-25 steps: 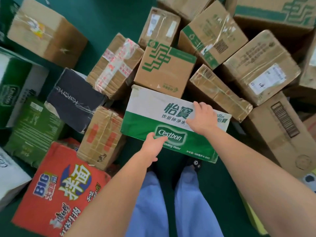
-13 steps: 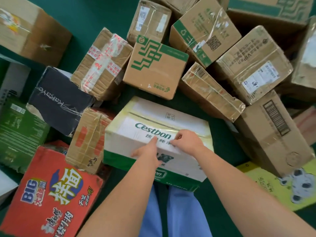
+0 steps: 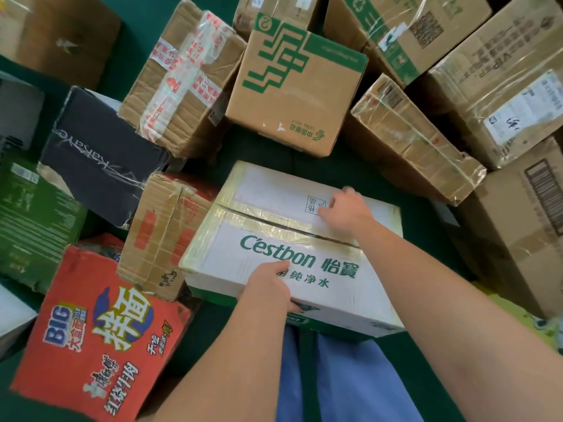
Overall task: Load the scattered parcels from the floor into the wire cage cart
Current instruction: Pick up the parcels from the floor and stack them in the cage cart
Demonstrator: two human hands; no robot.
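Left hand (image 3: pixel 268 284) grips Cestbon box (image 3: pixel 262 239) near edge; right hand (image 3: pixel 344 211) flat on top.

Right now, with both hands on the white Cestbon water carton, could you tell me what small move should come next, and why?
Probably slide the right hand to the far edge of the Cestbon carton. It lies on the taped top, gripping nothing, while the left hand holds the near edge; a lift likely needs opposite edges.
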